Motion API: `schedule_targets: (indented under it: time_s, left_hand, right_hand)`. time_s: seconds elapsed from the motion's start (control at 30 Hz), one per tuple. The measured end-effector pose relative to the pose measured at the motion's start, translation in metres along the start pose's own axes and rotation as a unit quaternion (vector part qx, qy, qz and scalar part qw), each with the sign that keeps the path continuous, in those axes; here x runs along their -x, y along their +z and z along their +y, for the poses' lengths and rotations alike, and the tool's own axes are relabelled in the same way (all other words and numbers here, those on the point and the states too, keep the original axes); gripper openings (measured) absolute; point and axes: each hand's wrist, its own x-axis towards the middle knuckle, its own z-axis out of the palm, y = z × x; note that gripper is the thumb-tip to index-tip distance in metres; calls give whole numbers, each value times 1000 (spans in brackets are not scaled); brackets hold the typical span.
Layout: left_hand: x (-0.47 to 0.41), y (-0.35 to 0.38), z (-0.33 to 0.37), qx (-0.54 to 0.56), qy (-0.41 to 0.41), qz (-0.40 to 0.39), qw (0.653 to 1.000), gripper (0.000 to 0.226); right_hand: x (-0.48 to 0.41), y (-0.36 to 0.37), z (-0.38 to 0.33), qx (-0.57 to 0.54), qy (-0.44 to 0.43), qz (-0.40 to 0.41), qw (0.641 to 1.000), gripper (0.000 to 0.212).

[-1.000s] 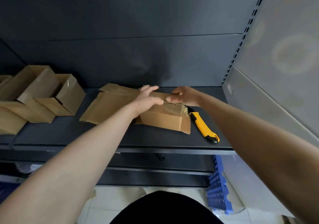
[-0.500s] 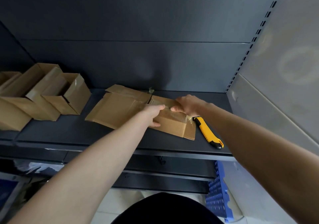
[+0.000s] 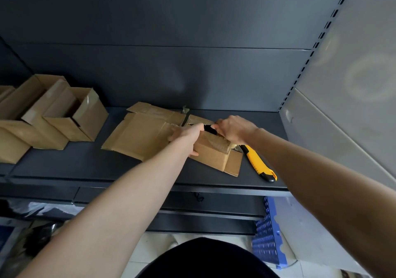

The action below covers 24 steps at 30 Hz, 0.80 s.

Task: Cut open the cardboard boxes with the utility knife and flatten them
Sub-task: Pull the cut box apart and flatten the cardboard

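Note:
A small cardboard box [image 3: 214, 155] lies on the dark shelf [image 3: 85, 166], its taped top split open along a dark gap. My left hand [image 3: 185, 135] grips the left flap at that gap, thumb under the box's near side. My right hand [image 3: 233, 129] grips the right flap, fingers curled over its edge. A flattened cardboard box [image 3: 141, 132] lies just left of it, partly under my left hand. The yellow and black utility knife [image 3: 258, 163] lies on the shelf to the right of the box, untouched.
Several open cardboard boxes [image 3: 70, 115] stand at the left of the shelf. A grey side panel [image 3: 342, 127] closes the right end. A blue plastic crate [image 3: 267, 232] sits on the floor below right.
Both hands went from resting on the box's top to gripping its flaps, and the top seam has pulled apart into a dark gap. The knife stayed put.

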Motion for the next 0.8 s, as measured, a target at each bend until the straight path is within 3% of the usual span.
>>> schedule_targets:
  time_s: [0.13,0.27,0.37,0.47,0.6,0.67,0.8]
  left_hand:
    - [16,-2,9,6,-8,-12,1000,89]
    - [33,-6,20,28,4,-63,998,32]
    - [36,-14,21,101,25,-106,989,8]
    - [33,-21,16,123,39,-136,982,14]
    - [26,-24,10,156,50,-137,977,23]
    - [23,-23,8,137,55,-127,981,33]
    - [20,-22,11,-35,109,-44,992,55]
  right_hand:
    - [0,2,-3,-33,26,-14,999,42]
    - [1,-2,-1,-55,44,-20,997,48]
    - [-1,-8,7,-88,77,-6,993,50]
    - [1,-17,9,-88,95,-16,992,27]
    - [4,-19,6,-100,97,-23,990,14]
    - [4,-18,4,-116,97,-16,988,22]
    - [1,-13,0,-127,93,-35,987,50]
